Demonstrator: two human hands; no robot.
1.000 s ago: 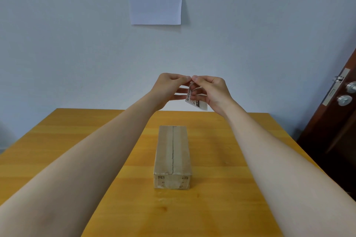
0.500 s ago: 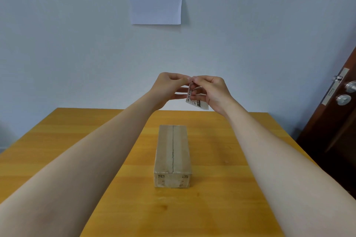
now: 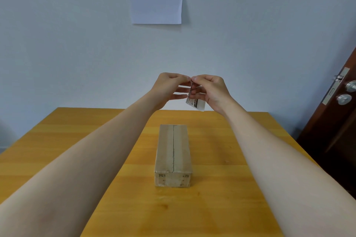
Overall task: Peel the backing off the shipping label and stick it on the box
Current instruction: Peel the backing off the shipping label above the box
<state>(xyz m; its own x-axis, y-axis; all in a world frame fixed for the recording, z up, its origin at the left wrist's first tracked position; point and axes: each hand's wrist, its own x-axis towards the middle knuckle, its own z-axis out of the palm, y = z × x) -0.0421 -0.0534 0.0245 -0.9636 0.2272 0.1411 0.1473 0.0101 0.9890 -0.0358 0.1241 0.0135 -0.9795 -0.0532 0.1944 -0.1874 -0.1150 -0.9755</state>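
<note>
Hardly anything has shifted since the earlier frames: both hands stay raised above the far end of the box (image 3: pixel 173 152), which lies lengthwise and untouched on the table (image 3: pixel 77 140). Left of the box's centre seam, the left hand (image 3: pixel 169 87) pinches the top corner of the shipping label (image 3: pixel 196 103) between thumb and forefinger, its other fingers loosely stretched. The label hangs in the air over the box's far end, its printed lower corner free. Right of the seam, the right hand (image 3: pixel 212 90) nips the same top edge, fingers curled behind the sheet. The label looks feather-light, thin and floppy, and likely to curl or cling to itself once bare. It is best worked at that corner, with fingertips kept off the adhesive.
</note>
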